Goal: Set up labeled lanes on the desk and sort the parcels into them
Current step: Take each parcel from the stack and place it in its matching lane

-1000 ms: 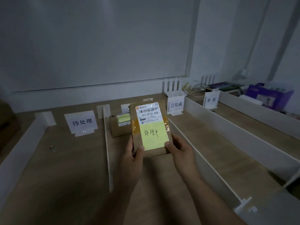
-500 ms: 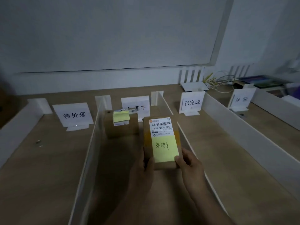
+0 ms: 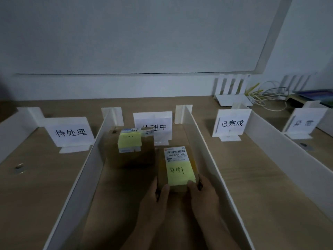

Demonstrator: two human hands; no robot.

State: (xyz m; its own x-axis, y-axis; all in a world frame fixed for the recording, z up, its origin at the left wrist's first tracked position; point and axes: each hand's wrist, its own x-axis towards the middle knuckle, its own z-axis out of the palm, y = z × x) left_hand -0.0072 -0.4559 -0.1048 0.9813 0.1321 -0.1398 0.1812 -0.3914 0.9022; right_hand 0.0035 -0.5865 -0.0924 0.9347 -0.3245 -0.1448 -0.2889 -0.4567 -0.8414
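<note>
Head view: a brown parcel (image 3: pixel 177 166) sits low in the middle lane, just below the centre of the frame. It is held at its near end by both hands. The left hand (image 3: pixel 156 201) grips the near left corner with its thumb laid over the top face. The right hand (image 3: pixel 203 193) grips the near right corner the same way, its thumb at the edge of the yellow note (image 3: pixel 180 173). Both grips are snug on the parcel, not spread wide. Whether its underside already touches the desk (image 3: pixel 36 195) cannot be told.

The parcel reaches away from the hands toward the top of the frame. Its long axis runs along the lane, roughly parallel to the left divider (image 3: pixel 86 168) and the right divider (image 3: pixel 212 154). A shipping label (image 3: pixel 176 154) fills the far half of its top. The note's handwriting seems to match the middle sign (image 3: pixel 153 125) at the lane's head, so this looks like the right lane.

A second parcel (image 3: pixel 129 152) stands up and to the left, just beside the held one's far left corner. Free desk lies between the held parcel and the right divider, on the right hand's side. Setting it straight down, or sliding it forward along its own axis, should avoid the neighbour. A drift to the left would likely bump it.
</note>
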